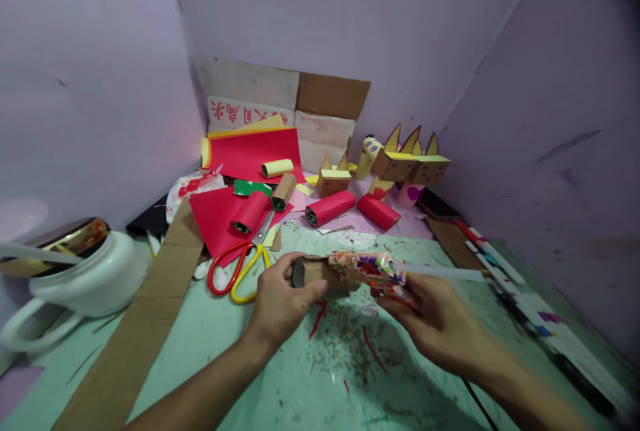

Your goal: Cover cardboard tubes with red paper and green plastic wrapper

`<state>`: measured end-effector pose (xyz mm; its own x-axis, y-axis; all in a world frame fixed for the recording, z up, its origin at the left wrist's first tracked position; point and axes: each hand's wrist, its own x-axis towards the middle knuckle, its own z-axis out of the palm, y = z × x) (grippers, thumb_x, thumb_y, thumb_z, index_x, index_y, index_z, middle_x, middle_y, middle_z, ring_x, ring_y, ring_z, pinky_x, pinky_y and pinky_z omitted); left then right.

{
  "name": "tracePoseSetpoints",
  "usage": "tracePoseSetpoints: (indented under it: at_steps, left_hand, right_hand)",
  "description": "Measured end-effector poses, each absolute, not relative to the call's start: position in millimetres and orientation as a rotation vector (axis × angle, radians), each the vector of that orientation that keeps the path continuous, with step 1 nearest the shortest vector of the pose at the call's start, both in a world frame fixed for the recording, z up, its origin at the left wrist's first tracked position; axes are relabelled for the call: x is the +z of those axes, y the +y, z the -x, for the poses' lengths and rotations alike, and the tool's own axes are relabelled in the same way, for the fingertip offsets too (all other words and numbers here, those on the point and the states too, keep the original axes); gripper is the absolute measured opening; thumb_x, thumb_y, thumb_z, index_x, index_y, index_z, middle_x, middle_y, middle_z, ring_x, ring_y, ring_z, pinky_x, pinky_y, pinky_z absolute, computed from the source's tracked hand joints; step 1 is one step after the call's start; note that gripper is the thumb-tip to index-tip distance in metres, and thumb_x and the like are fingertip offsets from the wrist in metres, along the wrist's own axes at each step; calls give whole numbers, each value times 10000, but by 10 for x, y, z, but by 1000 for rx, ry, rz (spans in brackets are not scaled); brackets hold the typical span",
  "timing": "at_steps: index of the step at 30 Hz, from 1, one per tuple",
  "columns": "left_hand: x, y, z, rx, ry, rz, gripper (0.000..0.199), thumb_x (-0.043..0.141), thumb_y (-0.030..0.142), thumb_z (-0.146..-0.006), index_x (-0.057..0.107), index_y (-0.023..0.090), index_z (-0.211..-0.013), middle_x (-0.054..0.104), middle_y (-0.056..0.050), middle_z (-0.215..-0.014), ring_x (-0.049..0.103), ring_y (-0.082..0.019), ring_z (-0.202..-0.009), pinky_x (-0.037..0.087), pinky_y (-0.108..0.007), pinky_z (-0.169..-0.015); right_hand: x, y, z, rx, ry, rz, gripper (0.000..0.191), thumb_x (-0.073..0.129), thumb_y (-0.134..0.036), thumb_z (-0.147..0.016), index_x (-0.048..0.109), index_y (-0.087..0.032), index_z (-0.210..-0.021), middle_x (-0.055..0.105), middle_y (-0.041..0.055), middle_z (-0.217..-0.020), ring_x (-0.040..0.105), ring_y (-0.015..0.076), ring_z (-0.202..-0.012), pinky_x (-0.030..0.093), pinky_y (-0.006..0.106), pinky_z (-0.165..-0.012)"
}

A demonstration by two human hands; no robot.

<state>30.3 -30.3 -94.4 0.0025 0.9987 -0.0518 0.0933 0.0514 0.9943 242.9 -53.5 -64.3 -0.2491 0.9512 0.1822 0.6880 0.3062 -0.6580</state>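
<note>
A brown cardboard tube [316, 273] lies sideways in my left hand [285, 297], its dark open end facing left between thumb and fingers. My right hand [425, 314] is wrapped round a glue gun [367, 267] with a colourful floral pattern. A translucent glue stick [443, 272] sticks out of its back end towards the right. The gun's front end is at the right part of the tube, at its upper edge; the nozzle tip is too small to make out. Just left of my left hand lie scissors [240, 267] with a red and a yellow handle loop.
Red-covered tubes [331, 208], red paper [260, 156] and a small cardboard box with pointed ears [334, 181] lie behind. A cardboard strip [145, 324] and a white pot [107, 274] are left; markers [500, 261] are right. Scraps dot the green tabletop [280, 377].
</note>
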Motion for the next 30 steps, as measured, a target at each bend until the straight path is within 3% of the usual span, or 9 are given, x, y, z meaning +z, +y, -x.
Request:
tracePoseSetpoints:
  at_steps: [4,8,10,14,20,23,25,27,30]
  left_hand:
    - [-968,-298,-294,1113,1306,-1289,436,726,341,-582,590,150,-949,696,-98,-872,655,-274,-839,517,-375,-746]
    - [-983,-274,-276,1118,1254,-1170,494,756,316,-517,584,145,-948,688,-82,-862,646,-263,-835,512,-357,-734]
    - [-969,-268,-264,1113,1235,-1088,523,771,302,-480,583,137,-939,680,-65,-842,638,-241,-815,507,-326,-716]
    - [-927,-277,-231,1101,1255,-946,529,779,290,-454,585,133,-921,676,-40,-822,626,-207,-808,496,-272,-686]
    - [-1018,-300,-142,991,1243,-1103,482,787,332,-477,597,160,-885,665,-19,-764,611,-199,-753,473,-274,-654]
    - [-1059,-301,-95,888,1273,-1293,475,767,388,-532,603,166,-919,658,-42,-831,602,-219,-789,470,-308,-687]
    - [-1044,-296,-72,801,1302,-1404,481,742,428,-556,595,168,-933,647,-54,-854,602,-238,-795,473,-330,-682]
    - [-1000,-294,-59,713,1338,-1517,486,712,450,-575,585,171,-952,640,-60,-868,602,-250,-793,475,-344,-668]
    - [-932,-311,-51,644,1423,-1676,472,675,431,-618,556,190,-1006,637,-57,-921,599,-248,-815,474,-360,-698]
  right_hand:
    - [-546,-551,-2400,923,-1787,1297,128,592,-314,-783,617,-211,-856,664,31,-744,599,183,-629,502,278,-574]
    - [-528,-461,-2579,997,-1489,1390,270,654,-434,-716,552,-192,-653,561,-11,-560,432,99,-403,349,215,-374]
    - [-612,-367,-2739,942,-1316,1468,327,669,-485,-668,547,-184,-632,533,-21,-546,417,90,-397,313,212,-373]
    - [-874,-176,-2986,833,-1174,1592,338,688,-487,-587,587,-170,-647,547,-13,-551,487,128,-476,331,232,-435]
    - [-997,-136,-3012,748,-1247,1767,283,700,-465,-605,691,-183,-632,608,23,-536,580,236,-597,383,292,-515]
    - [-900,-243,-2943,337,-1381,1831,281,711,-451,-635,711,-200,-761,665,74,-704,599,309,-768,436,389,-665]
    - [-858,-329,-2847,147,-1597,1660,377,684,-445,-696,669,-207,-988,675,108,-958,590,328,-931,438,454,-805]
    - [-868,-397,-2717,252,-1835,1379,525,669,-433,-744,530,-232,-1209,592,113,-1194,532,314,-1099,415,468,-915]
    - [-947,-431,-2525,505,-2068,1056,633,670,-392,-778,377,-253,-1323,508,111,-1277,471,289,-1169,398,448,-961]
